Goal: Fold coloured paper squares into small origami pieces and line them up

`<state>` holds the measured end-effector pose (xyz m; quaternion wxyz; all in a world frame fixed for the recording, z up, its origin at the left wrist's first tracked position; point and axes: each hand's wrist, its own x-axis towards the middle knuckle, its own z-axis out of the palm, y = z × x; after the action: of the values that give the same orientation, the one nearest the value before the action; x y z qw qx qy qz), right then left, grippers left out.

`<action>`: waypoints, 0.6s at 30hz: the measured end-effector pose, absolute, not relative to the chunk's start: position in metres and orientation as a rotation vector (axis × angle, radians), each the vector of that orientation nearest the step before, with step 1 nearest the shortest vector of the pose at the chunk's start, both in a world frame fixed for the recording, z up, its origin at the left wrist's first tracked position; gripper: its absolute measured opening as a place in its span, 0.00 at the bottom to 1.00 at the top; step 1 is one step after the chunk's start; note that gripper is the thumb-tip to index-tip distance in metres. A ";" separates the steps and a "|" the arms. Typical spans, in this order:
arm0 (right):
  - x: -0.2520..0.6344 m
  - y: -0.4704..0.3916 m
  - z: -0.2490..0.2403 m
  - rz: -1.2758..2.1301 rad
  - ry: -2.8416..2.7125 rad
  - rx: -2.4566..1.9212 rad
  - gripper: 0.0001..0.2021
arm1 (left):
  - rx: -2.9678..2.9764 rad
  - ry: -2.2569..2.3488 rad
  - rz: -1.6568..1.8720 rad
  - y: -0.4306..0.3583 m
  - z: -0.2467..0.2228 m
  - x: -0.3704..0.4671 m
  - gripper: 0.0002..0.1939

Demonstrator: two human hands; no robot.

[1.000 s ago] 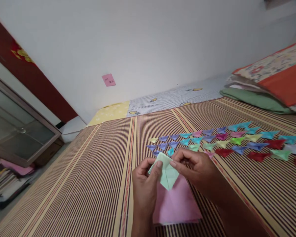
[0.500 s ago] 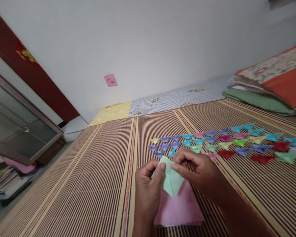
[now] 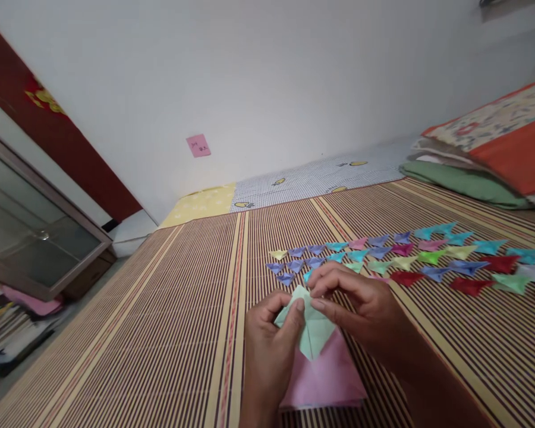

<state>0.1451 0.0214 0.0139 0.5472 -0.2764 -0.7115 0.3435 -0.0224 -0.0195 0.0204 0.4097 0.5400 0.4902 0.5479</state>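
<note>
A pale green folded paper (image 3: 312, 333), kite-like with a crease down its middle, is held up between my two hands. My left hand (image 3: 274, 333) grips its left side, thumb on the front face and fingers behind. At the upper right edge, my right hand (image 3: 354, 300) pinches the paper between thumb and fingertips. Directly below lies a stack of pink paper sheets (image 3: 325, 380) on the striped mat (image 3: 182, 333). Beyond my hands, several rows of small folded paper shapes (image 3: 432, 257) in many colours spread to the right.
Folded bedding and an orange pillow (image 3: 517, 142) are piled at the far right. A pink note (image 3: 198, 145) is stuck on the white wall (image 3: 294, 77). To the left stand a glass-fronted cabinet (image 3: 35, 220) and a pile of books (image 3: 9, 333) beside the mat's edge.
My right-hand fingers have shifted slightly left and up along the paper's top edge. My left thumb has slid a little toward the paper's middle. The view has moved slightly.
</note>
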 end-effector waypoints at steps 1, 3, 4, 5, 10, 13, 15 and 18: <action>0.145 0.021 0.014 0.825 -1.682 -0.654 0.05 | 1.372 1.243 1.376 -0.020 0.020 -0.022 0.15; 0.145 0.021 0.015 0.847 -1.685 -0.660 0.05 | 1.368 1.267 1.378 -0.020 0.020 -0.021 0.15; 0.145 0.021 0.015 0.856 -1.690 -0.667 0.05 | 1.362 1.279 1.380 -0.021 0.020 -0.021 0.15; 0.145 0.021 0.016 0.862 -1.693 -0.675 0.05 | 1.359 1.288 1.383 -0.021 0.021 -0.020 0.14; 0.145 0.019 0.019 0.859 -1.697 -0.706 0.06 | 1.423 1.265 1.346 -0.020 0.022 -0.021 0.14; 0.145 0.017 0.021 0.858 -1.691 -0.750 0.06 | 1.476 1.236 1.322 -0.021 0.023 -0.022 0.15; 0.145 0.016 0.021 0.870 -1.676 -0.812 0.05 | 1.507 1.222 1.306 -0.022 0.023 -0.023 0.16; 0.145 0.015 0.020 0.892 -1.658 -0.896 0.05 | 1.529 1.204 1.291 -0.024 0.022 -0.023 0.17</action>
<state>0.1452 0.0149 0.0202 0.5040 -0.3712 -0.6867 0.3696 -0.0226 -0.0238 0.0225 0.3920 0.6023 0.4743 0.5085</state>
